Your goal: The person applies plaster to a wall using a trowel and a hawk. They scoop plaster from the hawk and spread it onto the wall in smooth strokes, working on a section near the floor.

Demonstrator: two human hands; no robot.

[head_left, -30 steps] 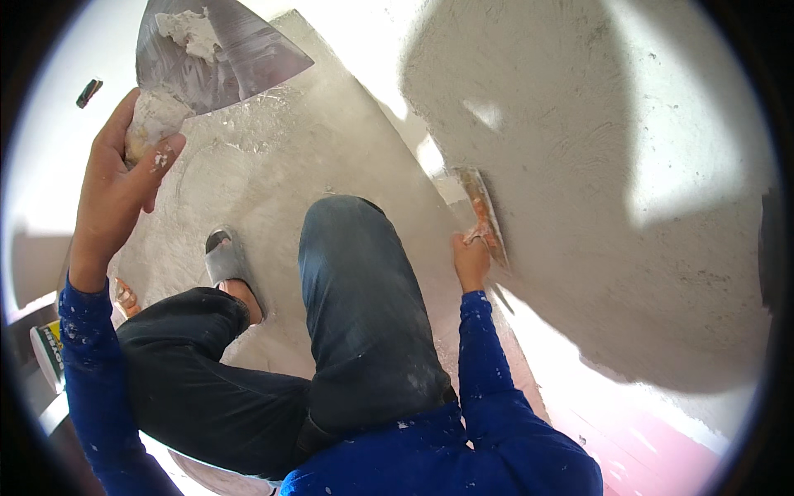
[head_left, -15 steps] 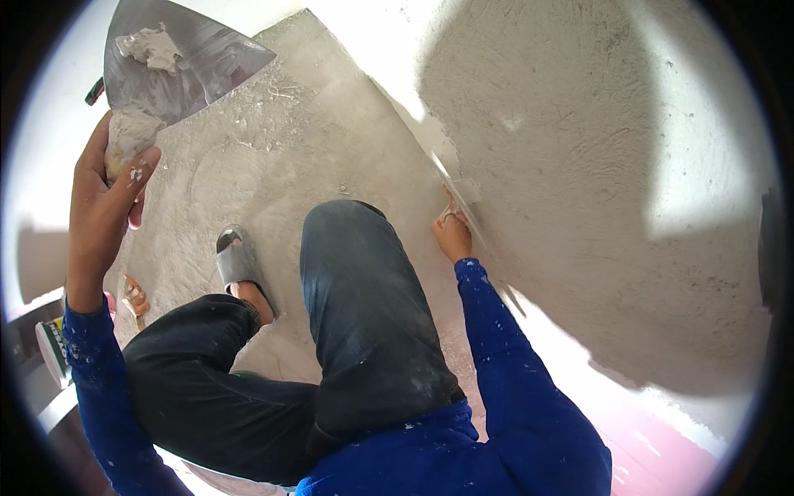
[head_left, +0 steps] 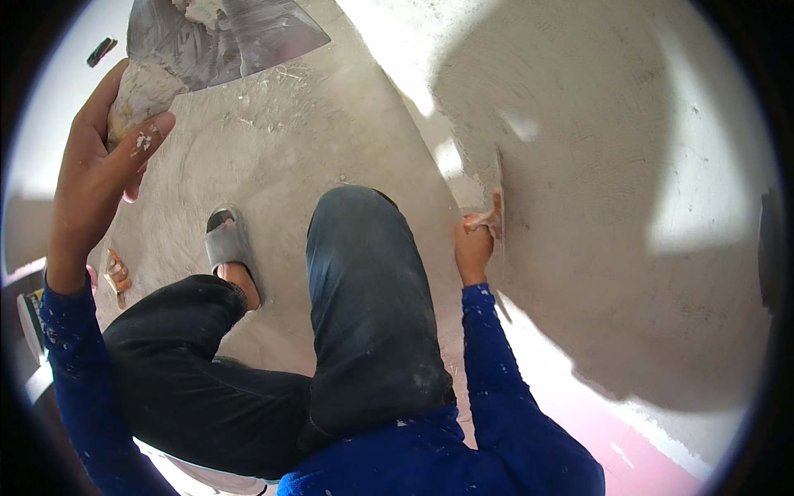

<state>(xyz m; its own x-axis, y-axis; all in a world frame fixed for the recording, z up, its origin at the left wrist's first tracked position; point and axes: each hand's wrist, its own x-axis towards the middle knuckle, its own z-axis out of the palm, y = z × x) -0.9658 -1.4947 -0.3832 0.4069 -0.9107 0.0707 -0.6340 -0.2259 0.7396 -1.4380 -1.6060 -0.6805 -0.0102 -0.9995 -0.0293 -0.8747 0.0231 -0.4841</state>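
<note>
My left hand [head_left: 99,178] is raised at the upper left and grips the plaster-caked handle of a wide metal hawk blade [head_left: 223,37], which carries a lump of wet plaster [head_left: 198,10] near the top edge. My right hand [head_left: 473,248] holds a trowel [head_left: 496,211] by its wooden handle, its blade pressed edge-on against the grey plastered wall [head_left: 612,190]. My knees, in dark trousers [head_left: 364,306], are bent between the two arms. One foot wears a grey sandal [head_left: 227,240] on the concrete floor [head_left: 281,157].
The wall on the right has fresh rough plaster with sunlit patches. A pink strip [head_left: 612,438] runs along the wall's base at the lower right. A small tool with an orange handle [head_left: 116,273] lies on the floor at the left, beside a container [head_left: 33,322].
My right hand has slid the trowel along the wall, first upward and then back down and rightward. My left hand with the hawk has shifted slightly and stays raised.
</note>
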